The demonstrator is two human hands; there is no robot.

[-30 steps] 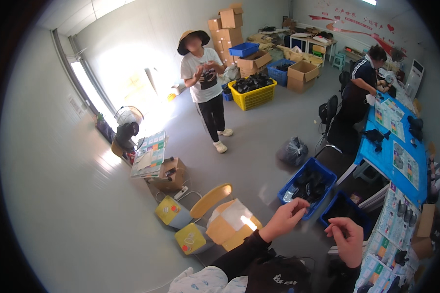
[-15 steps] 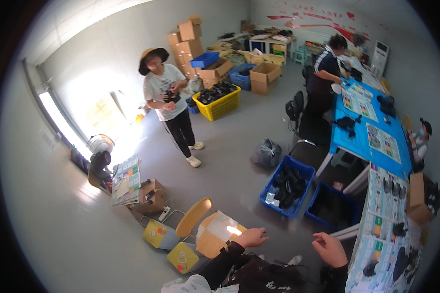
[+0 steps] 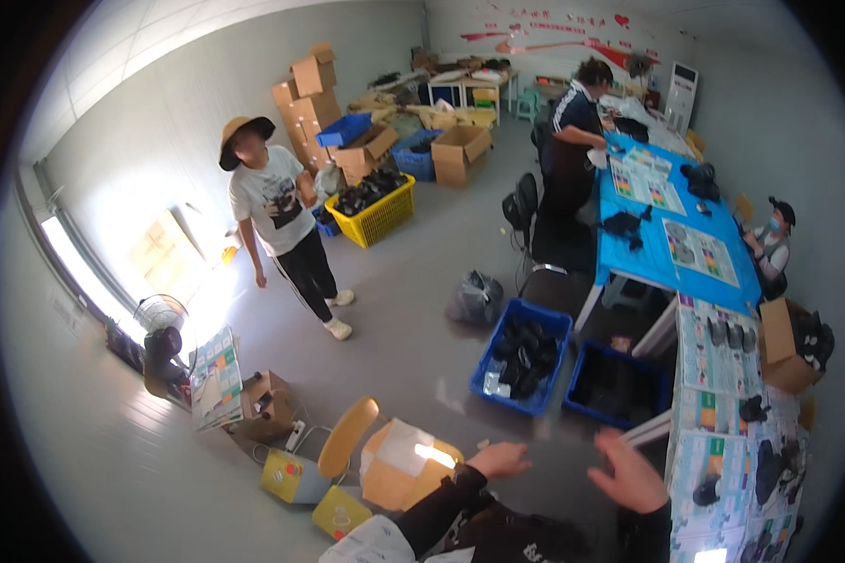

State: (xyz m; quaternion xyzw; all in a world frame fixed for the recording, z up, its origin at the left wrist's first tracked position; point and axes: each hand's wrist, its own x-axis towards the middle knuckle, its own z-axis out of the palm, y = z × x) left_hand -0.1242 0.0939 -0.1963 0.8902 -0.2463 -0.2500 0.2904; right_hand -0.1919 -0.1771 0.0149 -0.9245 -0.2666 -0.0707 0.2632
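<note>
While the left hand (image 3: 499,460) hovers, the right hand (image 3: 629,476) splays.

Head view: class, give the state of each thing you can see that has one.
Left hand, no object visible in it
Right hand, blurred, no object visible
Yellow basket, heaped with black items
Grey bag, bulging
Blue bin beside the grey bag, holding black items
Cardboard box right of the basket, flaps open
Fan, running or not unclear

blue crates (image 3: 511,402), yellow basket (image 3: 383,220), grey floor (image 3: 413,310)
</note>
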